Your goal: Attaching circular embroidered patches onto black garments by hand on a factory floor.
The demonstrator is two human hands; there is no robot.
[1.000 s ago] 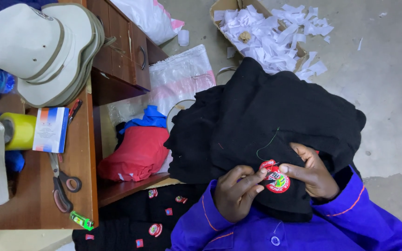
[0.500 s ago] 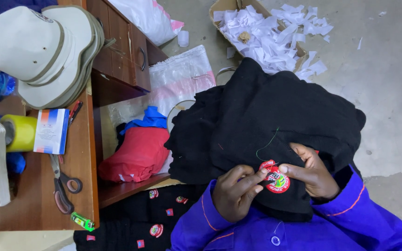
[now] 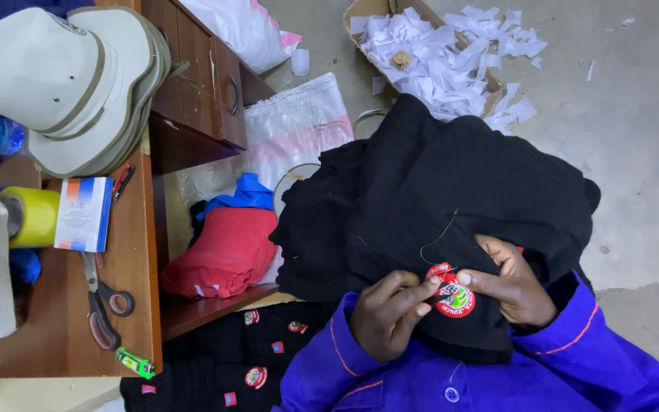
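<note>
Both hands, left hand and right hand, are pinching the round red patch onto the black garment, green thread trailing above the patch, so stitching looks partway; finished patched pieces lying left of it.

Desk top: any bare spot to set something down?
On the desk, bare wood lies between the scissors and the left edge, and right of the small box. Crowded toward the hats and yellow tape roll.
</note>
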